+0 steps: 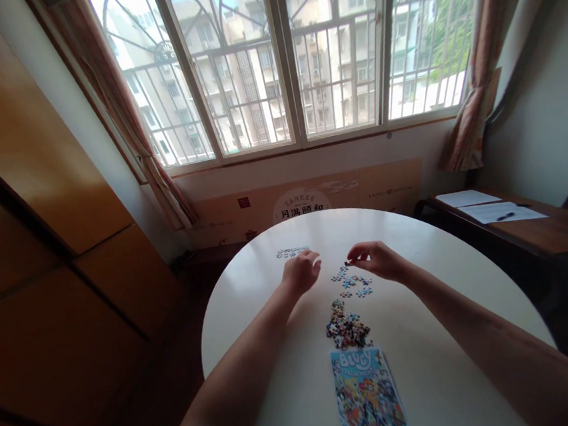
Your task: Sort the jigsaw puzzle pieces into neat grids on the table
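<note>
My left hand [302, 271] rests over the far left part of the round table, its fingers curled and bent down. Whatever the fingertips may hold is hidden behind the hand. Just beyond it lie rows of small puzzle pieces [286, 253], partly covered by the hand. My right hand [376, 259] is closed, with a small dark puzzle piece [348, 263] at its fingertips. Below that hand, loose blue-toned puzzle pieces [355, 281] are spread out. Closer to me sits a heap of mixed, darker puzzle pieces [346, 327].
A colourful Bluey picture sheet or box [366, 392] lies on the white round table [439, 359], nearest me. At right, a wooden side table [561, 230] bears papers [502, 212] and a dark object. A cabinet [49, 329] stands left; barred windows are ahead.
</note>
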`<state>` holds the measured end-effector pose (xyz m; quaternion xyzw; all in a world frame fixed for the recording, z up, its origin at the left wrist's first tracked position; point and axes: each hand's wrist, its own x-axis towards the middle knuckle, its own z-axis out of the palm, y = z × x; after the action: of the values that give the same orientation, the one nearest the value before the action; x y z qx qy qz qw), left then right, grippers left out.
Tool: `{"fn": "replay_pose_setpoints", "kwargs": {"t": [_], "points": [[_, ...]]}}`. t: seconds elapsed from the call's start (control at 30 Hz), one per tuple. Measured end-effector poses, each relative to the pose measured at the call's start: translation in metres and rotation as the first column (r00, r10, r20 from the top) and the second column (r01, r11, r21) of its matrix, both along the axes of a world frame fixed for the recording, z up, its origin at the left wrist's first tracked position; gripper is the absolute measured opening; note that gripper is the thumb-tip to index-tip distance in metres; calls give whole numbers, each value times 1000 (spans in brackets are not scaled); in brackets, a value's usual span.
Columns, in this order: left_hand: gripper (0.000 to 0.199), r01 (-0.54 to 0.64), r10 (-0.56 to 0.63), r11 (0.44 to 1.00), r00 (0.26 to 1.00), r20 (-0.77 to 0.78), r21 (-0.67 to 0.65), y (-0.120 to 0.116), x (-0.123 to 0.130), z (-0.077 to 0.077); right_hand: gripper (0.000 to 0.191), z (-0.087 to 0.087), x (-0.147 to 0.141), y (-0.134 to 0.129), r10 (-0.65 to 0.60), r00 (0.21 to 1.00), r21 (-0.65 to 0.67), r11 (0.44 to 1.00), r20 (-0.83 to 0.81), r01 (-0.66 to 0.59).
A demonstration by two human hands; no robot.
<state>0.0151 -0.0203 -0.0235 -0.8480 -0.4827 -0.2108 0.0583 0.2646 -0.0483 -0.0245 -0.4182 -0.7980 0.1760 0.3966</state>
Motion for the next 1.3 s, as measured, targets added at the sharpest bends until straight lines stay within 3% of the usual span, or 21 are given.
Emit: {"fn": "replay_pose_setpoints", "kwargs": {"t": [0.13,0.27,0.47,0.73,0.87,0.97,1.07,1.3], "points": [[23,157,-159,987,961,228,28,-20,16,6,13,-1,-2,0,23,999,-24,999,-38,-24],[17,300,-268,953,903,335,-47,-28,26,5,17,-2,-5,-1,35,997,-36,999,-74,-38],[15,329,-256,935,882,396,-129,-29,29,1,22,-4,-11,-2,70,990,-73,994,-118,-79],[10,361,-299,929,863,408,-83,-32,32,3,19,-6,-14,-1,79,986,-81,992,-148,-92],[6,260,-188,959,876,445,-108,-23,28,3,18,-1,-13,-3,-4,992,-35,999,-128,0],[10,62,8,986,906,423,-152,-12,16,2,16,2,-9,-4,-74,993,16,997,-95,76],[19,-108,168,976,926,339,-188,-1,1,0,15,0,-2,-1,-122,990,50,991,-68,126],[18,-242,269,939,960,82,-244,4,-11,-3,19,-15,19,13,-215,969,-14,977,-120,215]]}}
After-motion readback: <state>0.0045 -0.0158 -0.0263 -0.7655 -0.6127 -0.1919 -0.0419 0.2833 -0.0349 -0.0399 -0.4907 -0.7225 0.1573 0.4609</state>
